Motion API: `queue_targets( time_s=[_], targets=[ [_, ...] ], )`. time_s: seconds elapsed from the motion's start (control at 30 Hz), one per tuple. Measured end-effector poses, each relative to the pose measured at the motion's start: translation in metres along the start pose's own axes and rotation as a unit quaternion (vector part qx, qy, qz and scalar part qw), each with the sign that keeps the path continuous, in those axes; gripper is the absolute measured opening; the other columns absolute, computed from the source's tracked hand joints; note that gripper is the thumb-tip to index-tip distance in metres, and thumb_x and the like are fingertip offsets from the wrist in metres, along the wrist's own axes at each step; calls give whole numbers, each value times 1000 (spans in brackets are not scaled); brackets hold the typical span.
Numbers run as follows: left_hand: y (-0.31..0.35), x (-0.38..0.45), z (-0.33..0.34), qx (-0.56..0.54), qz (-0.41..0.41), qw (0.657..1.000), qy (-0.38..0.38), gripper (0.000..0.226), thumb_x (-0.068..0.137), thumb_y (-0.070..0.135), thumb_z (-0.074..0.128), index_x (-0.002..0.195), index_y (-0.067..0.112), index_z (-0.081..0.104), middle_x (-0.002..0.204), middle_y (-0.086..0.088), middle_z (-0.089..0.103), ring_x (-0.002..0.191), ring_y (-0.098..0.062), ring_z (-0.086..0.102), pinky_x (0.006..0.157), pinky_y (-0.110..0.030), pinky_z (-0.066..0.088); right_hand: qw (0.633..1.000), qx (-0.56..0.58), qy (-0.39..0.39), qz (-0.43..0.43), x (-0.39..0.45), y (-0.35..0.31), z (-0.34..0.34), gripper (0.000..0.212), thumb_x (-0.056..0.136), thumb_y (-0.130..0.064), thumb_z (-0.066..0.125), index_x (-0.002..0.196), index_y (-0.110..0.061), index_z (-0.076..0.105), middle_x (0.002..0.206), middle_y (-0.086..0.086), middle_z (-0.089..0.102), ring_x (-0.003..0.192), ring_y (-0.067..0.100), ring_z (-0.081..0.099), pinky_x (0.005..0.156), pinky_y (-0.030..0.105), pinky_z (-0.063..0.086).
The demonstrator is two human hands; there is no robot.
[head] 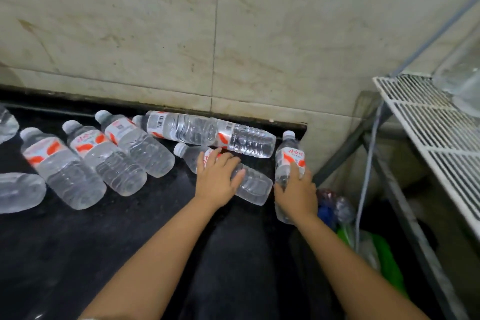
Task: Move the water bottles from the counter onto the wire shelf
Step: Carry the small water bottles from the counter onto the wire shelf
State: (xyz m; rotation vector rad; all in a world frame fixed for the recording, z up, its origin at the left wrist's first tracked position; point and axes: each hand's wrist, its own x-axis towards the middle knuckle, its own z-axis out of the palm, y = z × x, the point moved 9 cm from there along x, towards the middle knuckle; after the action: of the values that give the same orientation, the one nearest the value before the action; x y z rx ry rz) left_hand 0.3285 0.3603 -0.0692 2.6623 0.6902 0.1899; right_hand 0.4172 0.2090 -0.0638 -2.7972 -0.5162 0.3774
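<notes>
The black counter (78, 254) fills the left and centre, butted against the tiled wall (155, 34), and the white wire shelf (426, 122) slopes in at the right edge, higher than the counter and across a gap from its end. Something clear and blurred already sits on the shelf's far end; what it is cannot be told.

Water bottles are scattered across the counter, all on their sides. Three lie parallel at the left (88, 158), caps toward the wall, bases toward the person. Two more run end to end along the wall (207, 134), long axes left to right. Others are cut off at the left edge.

Now the hands. The right hand (296, 195) grips one bottle (289, 158) around its lower body, cap up, near upright, right at the counter's end and nearest the shelf. The left hand (217, 179) curls over the lying bottle (249, 184) in the middle, fingers wrapped on its label, apparently taking hold; that bottle's long axis runs diagonally, cap up-left, base down-right, pointing roughly toward the shelf side.

So here is the relation that matters: the shelf lies to the right and up from both hands, and the right hand is clearly the nearer. Its bottle looks ready to travel first, rightward across the gap. The left-hand bottle has further to go, and probably needs lifting clear of the bottle by the wall beside it.
</notes>
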Motion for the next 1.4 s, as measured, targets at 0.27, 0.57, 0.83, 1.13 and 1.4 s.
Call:
queue_targets(
  time_s=[0.27,0.57,0.83,1.13,1.4],
  targets=[
    [20,-71,3,-87,83,990,-74,54,86,55,29,103,17,63,120,8,57,139,-7,19,110,-31,-10,997,-39,-17,-59,-64,21,6,68,89,-37,51,146,-24,16,146,12,22,124,33,36,95,38,41],
    [19,-191,-2,-133,102,980,-103,61,73,52,28,91,9,67,121,0,62,129,-2,19,110,-38,-6,967,-79,-107,-218,-157,27,22,67,82,-27,59,141,-22,28,145,11,23,122,31,38,97,34,39],
    [3,-233,-4,-108,-269,952,-103,100,77,30,66,146,13,-5,153,-16,4,139,-33,15,111,-43,25,980,-97,-106,-138,-167,25,22,72,79,-39,63,137,-16,25,129,11,41,120,29,43,95,37,39],
    [-2,-222,-8,-28,-435,900,-26,75,75,37,69,127,3,27,130,-14,37,121,-28,39,95,-38,41,990,-110,-52,-64,-160,10,28,71,74,-36,71,128,-10,33,131,9,41,122,24,41,95,36,39],
    [-11,-225,-10,-86,-420,903,-41,71,74,32,71,126,5,31,128,-12,37,122,-26,37,92,-37,45,993,-73,-78,-40,-164,19,24,69,74,-34,72,126,-12,33,133,7,40,126,23,37,98,38,40]
  ],
)
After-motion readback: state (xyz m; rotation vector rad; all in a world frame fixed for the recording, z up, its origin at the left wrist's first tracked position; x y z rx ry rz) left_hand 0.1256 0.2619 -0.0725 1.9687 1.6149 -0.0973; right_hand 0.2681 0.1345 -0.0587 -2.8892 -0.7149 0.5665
